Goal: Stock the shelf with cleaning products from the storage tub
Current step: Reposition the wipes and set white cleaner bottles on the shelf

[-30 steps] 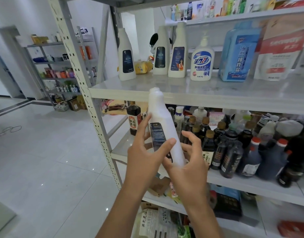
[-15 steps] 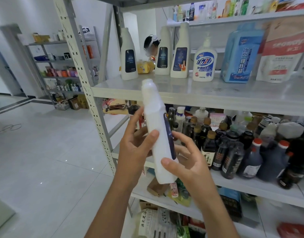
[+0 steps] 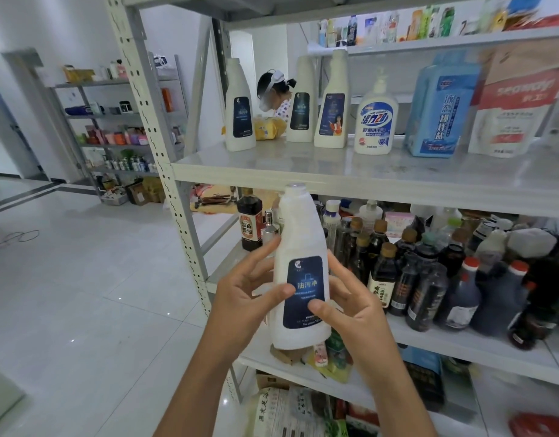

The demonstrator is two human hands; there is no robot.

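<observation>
Two hands share the white cleaner bottle (image 3: pixel 298 234): your left hand (image 3: pixel 243 298) curls round its left side, your right hand (image 3: pixel 357 310) wraps the other, both thumbs pressed on the dark label. The bottle stands upright in the air, just below the front lip of the upper shelf (image 3: pixel 335 175). Raise it clear of that lip first, then set it down label outward in the gap right of the leftmost matching bottle (image 3: pixel 240 105), without nudging either neighbour.
</observation>
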